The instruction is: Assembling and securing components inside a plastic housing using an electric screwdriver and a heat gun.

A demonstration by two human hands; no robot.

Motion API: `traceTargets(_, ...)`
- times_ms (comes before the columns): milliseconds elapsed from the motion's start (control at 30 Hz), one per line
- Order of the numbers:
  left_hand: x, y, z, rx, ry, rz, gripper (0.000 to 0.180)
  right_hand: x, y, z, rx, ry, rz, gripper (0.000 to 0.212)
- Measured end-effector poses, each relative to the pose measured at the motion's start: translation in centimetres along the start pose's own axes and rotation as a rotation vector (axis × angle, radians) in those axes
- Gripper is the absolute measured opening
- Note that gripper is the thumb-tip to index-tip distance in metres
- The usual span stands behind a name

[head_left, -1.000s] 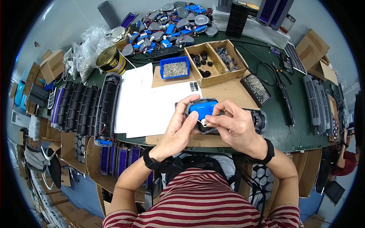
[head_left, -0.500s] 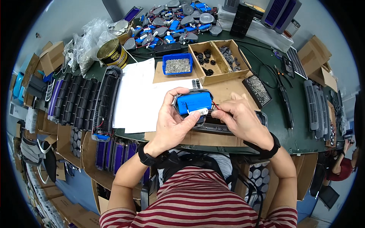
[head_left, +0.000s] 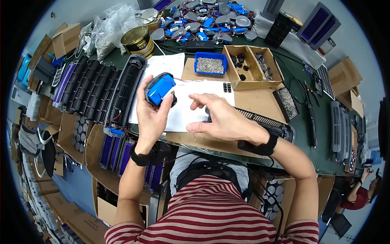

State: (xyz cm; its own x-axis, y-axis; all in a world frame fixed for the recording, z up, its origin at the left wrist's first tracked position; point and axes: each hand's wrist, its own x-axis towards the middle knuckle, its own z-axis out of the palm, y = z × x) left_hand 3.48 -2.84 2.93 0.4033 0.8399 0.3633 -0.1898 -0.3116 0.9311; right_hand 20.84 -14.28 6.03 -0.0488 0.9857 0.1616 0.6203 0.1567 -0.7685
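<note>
My left hand (head_left: pixel 151 118) is closed around a grey round base with a blue battery pack (head_left: pixel 161 88) seated in it, held tilted above the white paper (head_left: pixel 185 118). From the pack a thin red wire trails rightward over the paper. My right hand (head_left: pixel 231 122) has its thumb and fingers apart and nothing visible between them. Below and behind that hand, a long dark slatted housing (head_left: pixel 260 118) rests on the cardboard, partly hidden by the hand and wrist. Two small black parts (head_left: pixel 226 87) lie on the paper's far right.
Beyond the paper stand a blue tray of screws (head_left: pixel 210 65) and a divided cardboard box (head_left: pixel 254 84) of black and grey parts. Battery bases (head_left: pixel 211 22) are heaped at the back. Dark slatted units (head_left: pixel 91 97) line the left; a screwdriver-like tool (head_left: pixel 312 118) lies right.
My left hand has carried the battery base leftward and tilted it. My right hand has let go of the wire and opened, uncovering more of the slatted housing. The view has shifted slightly.
</note>
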Motion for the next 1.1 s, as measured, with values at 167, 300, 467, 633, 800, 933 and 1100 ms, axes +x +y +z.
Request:
traceTargets(167, -1.5, -1.3, -0.5, -0.307, 0.067, -0.384, 0.067, 0.1, 3.1, 3.0, -0.615, -0.261, -0.062, 0.029)
traceTargets(300, -1.9, -2.5, 0.3, -0.375, 0.037, -0.463, 0.068, -1.1, 2.4, 1.2, -0.342, -0.028, -0.011, 0.033)
traceTargets(467, -2.1, -4.0, 2.4, -0.23, -0.061, -0.433, 0.065, -4.1, 4.7, -2.1, -0.48, -0.131, 0.257, 0.063)
traceTargets(633, -3.1, -5.6, 4.5, 0.015, -0.17, -0.316, 0.056, -4.5, 4.6, -1.5, -0.535, -0.153, 0.279, 0.054)
traceTargets(800, -2.5, -6.0, 5.1, 0.154, -0.22, -0.284, 0.05, -3.9, 3.8, -1.1, -0.477, -0.19, 0.368, 0.058)
traceTargets(933, -2.1, -6.8, 5.1, 0.273, -0.295, -0.3, 0.049, -3.6, 5.7, -0.6, -0.201, -0.039, 0.229, 0.049)
traceTargets(1100, -2.0, -6.5, 5.0, 0.335, -0.333, -0.345, 0.048, -1.8, 4.9, 0.3, 0.32, 0.272, 0.183, 0.029)
